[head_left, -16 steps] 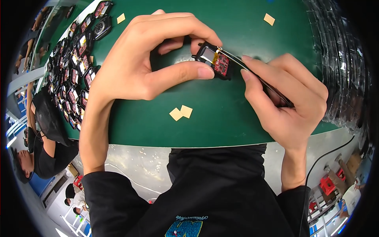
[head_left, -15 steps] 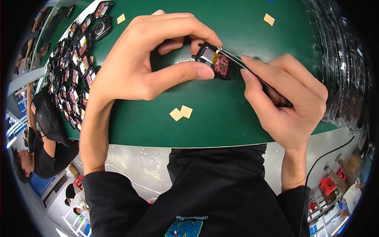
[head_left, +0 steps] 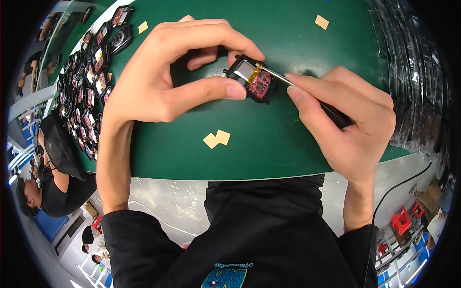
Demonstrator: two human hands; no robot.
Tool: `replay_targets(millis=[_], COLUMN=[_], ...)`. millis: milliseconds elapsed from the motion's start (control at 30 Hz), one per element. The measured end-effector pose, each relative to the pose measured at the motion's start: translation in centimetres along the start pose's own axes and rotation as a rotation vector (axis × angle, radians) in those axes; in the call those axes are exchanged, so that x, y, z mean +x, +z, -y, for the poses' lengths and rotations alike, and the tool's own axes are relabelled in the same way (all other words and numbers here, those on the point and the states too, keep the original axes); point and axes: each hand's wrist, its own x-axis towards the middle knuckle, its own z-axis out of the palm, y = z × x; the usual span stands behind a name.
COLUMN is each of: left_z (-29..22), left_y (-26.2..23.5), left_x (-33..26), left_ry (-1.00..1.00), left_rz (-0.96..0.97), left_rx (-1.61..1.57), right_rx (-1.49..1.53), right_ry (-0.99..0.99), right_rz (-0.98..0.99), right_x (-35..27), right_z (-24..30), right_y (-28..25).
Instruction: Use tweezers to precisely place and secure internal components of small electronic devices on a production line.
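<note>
My left hand (head_left: 163,77) pinches a small black device housing (head_left: 260,86) by its left side, between thumb and fingers. The housing is without a cover on top, showing a red circuit board, a silver battery-like block and yellow tape between them. In my right hand (head_left: 348,115) are metal tweezers (head_left: 277,75), gripped between thumb and forefinger. Their tips reach the upper edge of the housing, by the yellow tape. Whether the tips pinch anything is too small to tell. Below the housing, two pale yellow paper-like squares (head_left: 211,140) lie overlapping on the green tabletop (head_left: 278,149).
Many similar opened housings (head_left: 89,96) crowd the table's left side. More pale squares lie at the far left (head_left: 143,27) and far right (head_left: 321,22). Stacked clear plastic trays (head_left: 413,91) line the right edge. Another person (head_left: 62,158) in black is at the left.
The housing and my left hand have shifted slightly left, and the housing is turned a little. The tweezers have followed, their tips still at its upper edge.
</note>
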Motion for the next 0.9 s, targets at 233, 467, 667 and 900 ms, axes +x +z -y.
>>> replay_targets(millis=[233,467,667,900], left_z=[0.33,0.22,0.09,0.11], left_y=[-0.08,-0.07,-0.01,0.02], left_x=[0.01,-0.15,-0.05,-0.21], left_ry=[0.022,0.011,0.004,0.005], left_rz=[0.03,0.032,0.027,0.034], left_rx=[-0.04,-0.047,-0.055,-0.038], right_rx=[-0.002,0.013,0.011,0.009], right_ry=[-0.007,0.013,0.025,0.01], right_rz=[0.008,0.018,0.016,0.041], right_x=[-0.03,-0.12,-0.11,-0.14], right_z=[-0.18,-0.29,-0.14,-0.31], right_y=[0.03,0.06,-0.05,0.11])
